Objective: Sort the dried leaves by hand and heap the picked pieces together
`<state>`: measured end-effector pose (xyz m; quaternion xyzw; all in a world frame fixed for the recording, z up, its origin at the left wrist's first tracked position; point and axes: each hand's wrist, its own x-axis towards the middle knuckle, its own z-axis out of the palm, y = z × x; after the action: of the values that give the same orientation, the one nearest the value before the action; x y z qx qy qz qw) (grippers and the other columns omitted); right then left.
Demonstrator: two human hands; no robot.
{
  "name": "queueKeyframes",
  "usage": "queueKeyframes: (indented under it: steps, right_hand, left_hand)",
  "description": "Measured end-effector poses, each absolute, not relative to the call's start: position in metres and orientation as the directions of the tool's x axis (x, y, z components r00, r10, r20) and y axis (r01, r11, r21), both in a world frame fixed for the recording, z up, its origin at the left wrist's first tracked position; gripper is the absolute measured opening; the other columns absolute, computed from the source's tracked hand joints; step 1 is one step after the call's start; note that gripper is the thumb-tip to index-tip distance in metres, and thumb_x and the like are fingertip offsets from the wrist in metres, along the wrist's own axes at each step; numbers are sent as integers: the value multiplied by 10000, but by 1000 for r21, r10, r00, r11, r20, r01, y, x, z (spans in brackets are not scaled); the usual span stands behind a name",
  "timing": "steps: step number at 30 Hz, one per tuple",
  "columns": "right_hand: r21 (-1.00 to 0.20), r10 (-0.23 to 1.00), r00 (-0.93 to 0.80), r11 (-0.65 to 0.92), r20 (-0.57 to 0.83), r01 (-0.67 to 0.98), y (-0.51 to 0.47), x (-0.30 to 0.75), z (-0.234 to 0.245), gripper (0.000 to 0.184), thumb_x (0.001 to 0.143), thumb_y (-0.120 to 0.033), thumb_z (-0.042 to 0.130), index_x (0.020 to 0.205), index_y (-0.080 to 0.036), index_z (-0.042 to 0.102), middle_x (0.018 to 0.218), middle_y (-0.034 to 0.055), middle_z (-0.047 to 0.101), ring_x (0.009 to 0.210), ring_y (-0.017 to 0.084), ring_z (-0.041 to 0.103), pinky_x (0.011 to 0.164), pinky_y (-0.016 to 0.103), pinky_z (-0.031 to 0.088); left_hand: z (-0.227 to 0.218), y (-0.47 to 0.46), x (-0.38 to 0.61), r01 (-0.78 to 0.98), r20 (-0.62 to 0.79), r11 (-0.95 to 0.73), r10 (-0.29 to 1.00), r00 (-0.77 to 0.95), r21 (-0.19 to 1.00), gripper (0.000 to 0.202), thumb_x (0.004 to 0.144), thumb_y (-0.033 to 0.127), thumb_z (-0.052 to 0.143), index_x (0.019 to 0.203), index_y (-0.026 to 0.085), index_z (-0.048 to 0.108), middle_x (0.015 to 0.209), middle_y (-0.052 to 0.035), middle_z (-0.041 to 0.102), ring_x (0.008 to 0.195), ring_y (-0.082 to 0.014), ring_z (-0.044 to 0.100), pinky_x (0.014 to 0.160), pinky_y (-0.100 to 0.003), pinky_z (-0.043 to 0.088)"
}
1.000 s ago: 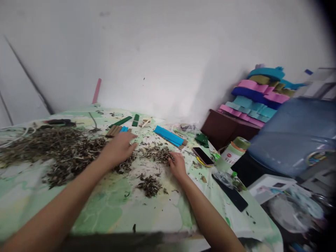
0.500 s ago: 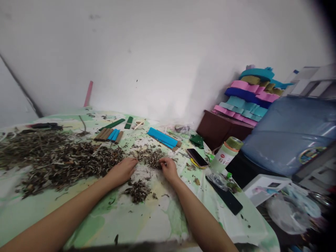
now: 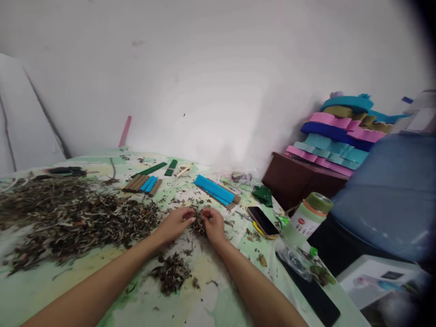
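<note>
My left hand [image 3: 177,223] and my right hand [image 3: 214,224] face each other over a small heap of dried leaves [image 3: 198,227]. The fingers of both are curled in and closed on leaves at the heap's two sides; the fingertips are partly hidden. To the left of my left hand lies a large pile of dried leaves [image 3: 98,222]. A smaller clump of dried leaves [image 3: 172,272] rests nearer to me, between my forearms.
Brown and blue rolls [image 3: 143,184], green strips [image 3: 150,170] and blue sheets [image 3: 214,190] lie toward the wall. On the right are scissors [image 3: 258,228], a phone [image 3: 263,220], a bottle [image 3: 308,218] and a black flat strip [image 3: 309,290]. A large blue water jug [image 3: 384,195] stands beyond the table.
My left hand has moved right, from the large pile's edge to the small heap. Both hands are now closer together, with leaves gathered between them. The view has shifted slightly.
</note>
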<state>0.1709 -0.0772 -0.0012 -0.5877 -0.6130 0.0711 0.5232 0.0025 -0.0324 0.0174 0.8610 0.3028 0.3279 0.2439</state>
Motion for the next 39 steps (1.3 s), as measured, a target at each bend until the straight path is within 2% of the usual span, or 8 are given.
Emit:
queueKeyframes:
  steps: [2,6,17,21,25,29,35,39]
  right_hand:
    - [-700,790,218,332,572,633,-82,166,-3,142,708,-117,547,805,-192,619,805,35,659,753,172,604,733,307,490]
    - [-700,778,195,387,598,601,-91,159,-2,109,715,-132,567,788,-197,616,783,29,640,730,168,590,705,297,478]
    - [-729,798,155,429,583,534,-100,148,3,60,723,-156,585,718,-206,618,735,10,628,693,153,583,671,272,476]
    - [-721,799,144,429,584,544,-101,147,4,72,723,-151,569,721,-205,616,725,13,630,686,155,578,666,271,469]
    - [-703,794,122,440,595,559,-102,148,5,86,733,-151,548,734,-206,615,743,19,635,702,159,576,666,272,464]
    - [-630,782,22,484,622,607,-104,149,6,116,769,-146,514,767,-209,611,769,26,630,743,167,573,687,278,457]
    - [-420,745,-226,568,627,708,-114,150,12,166,853,-187,447,879,-208,610,810,42,634,780,171,564,726,286,430]
    - [-375,748,-182,509,638,775,-110,172,22,155,857,-199,454,869,-211,607,828,45,636,807,172,565,754,286,427]
  left_hand:
    - [18,-39,1,343,405,-688,681,610,640,255,814,327,506,948,155,638,931,-82,673,876,-209,619,798,-318,487]
    - [21,-52,-2,362,411,-711,666,623,603,200,840,280,468,827,185,643,862,-55,675,843,-201,607,787,-311,462]
    - [14,-49,-10,398,427,-719,673,604,570,181,835,260,459,858,180,620,880,-57,653,868,-209,581,795,-328,435]
    - [17,-49,-10,373,419,-707,675,607,601,188,826,264,457,814,179,625,843,-49,659,834,-200,582,769,-309,433]
    - [20,-49,-9,338,380,-648,709,594,682,181,786,285,483,764,178,627,758,-28,653,741,-185,577,687,-277,428]
    - [21,-48,-10,289,342,-594,724,599,751,175,752,285,481,709,178,613,695,-6,635,702,-177,564,648,-257,416]
    - [25,-48,-12,268,296,-572,703,647,775,173,699,279,458,614,171,565,586,19,550,628,-156,502,583,-239,360]
    - [32,-52,-15,195,238,-582,583,777,790,135,686,247,505,633,159,593,598,18,549,623,-141,493,584,-223,352]
